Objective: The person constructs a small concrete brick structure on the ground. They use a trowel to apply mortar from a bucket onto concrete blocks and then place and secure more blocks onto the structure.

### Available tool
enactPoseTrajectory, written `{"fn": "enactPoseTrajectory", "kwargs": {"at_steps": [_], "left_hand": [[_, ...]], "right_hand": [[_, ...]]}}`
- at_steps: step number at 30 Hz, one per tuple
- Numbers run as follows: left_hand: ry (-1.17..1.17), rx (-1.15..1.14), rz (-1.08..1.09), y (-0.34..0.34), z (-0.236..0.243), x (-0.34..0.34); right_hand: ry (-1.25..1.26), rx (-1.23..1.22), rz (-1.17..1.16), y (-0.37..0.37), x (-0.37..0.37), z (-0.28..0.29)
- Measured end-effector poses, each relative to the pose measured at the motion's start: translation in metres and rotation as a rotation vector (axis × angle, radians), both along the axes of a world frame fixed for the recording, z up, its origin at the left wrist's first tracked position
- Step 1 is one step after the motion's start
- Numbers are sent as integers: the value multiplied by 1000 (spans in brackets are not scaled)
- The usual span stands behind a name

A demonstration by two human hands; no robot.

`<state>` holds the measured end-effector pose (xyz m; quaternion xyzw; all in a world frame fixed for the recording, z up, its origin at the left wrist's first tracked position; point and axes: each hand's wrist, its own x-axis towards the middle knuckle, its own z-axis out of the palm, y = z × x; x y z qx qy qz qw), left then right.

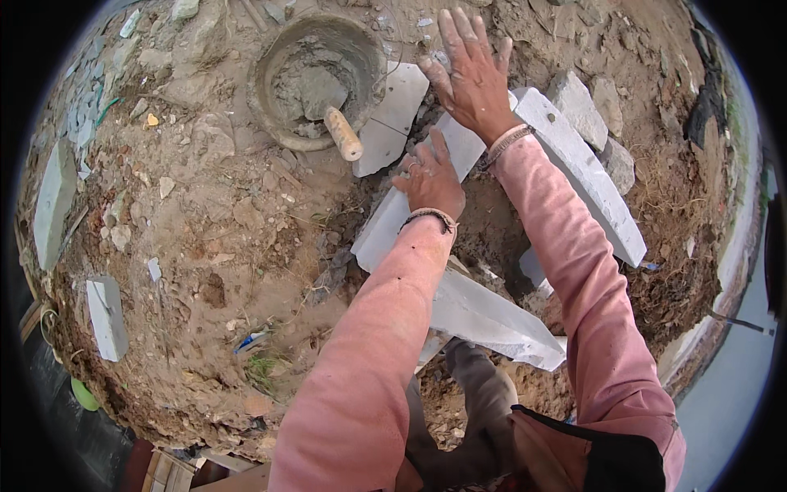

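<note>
My left hand lies on a pale grey-white block, its fingers apart and slightly bent. My right hand is farther up, above the block's far end, with fingers spread and nothing in them; whether it touches anything is unclear. To the right lies a long pale block, and below my left forearm's side is another angled piece. Up and left of my hands sits a round pan of wet grey mix, with a wooden-handled tool in it. A pale slab lies beside the pan.
Rough soil and rubble surround the blocks. Loose stone pieces lie at the upper right, and more blocks lie at the left. My legs are at the bottom. A pale edge borders the dirt at far right.
</note>
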<state>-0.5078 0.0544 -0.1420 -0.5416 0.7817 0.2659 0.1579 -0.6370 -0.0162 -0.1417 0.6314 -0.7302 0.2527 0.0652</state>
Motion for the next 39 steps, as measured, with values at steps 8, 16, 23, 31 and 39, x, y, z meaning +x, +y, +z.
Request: {"fn": "enactPoseTrajectory", "kwargs": {"at_steps": [8, 16, 23, 31, 39], "left_hand": [[49, 92, 24, 2, -4, -12], [472, 45, 516, 6, -5, 65], [121, -90, 340, 22, -11, 59], [177, -283, 342, 32, -23, 59], [121, -169, 356, 27, -15, 64]], "right_hand": [[207, 347, -119, 20, -16, -52], [146, 430, -132, 25, -17, -43], [103, 326, -77, 17, -23, -48], [115, 389, -52, 21, -21, -49], [68, 158, 114, 13, 9, -13]]}}
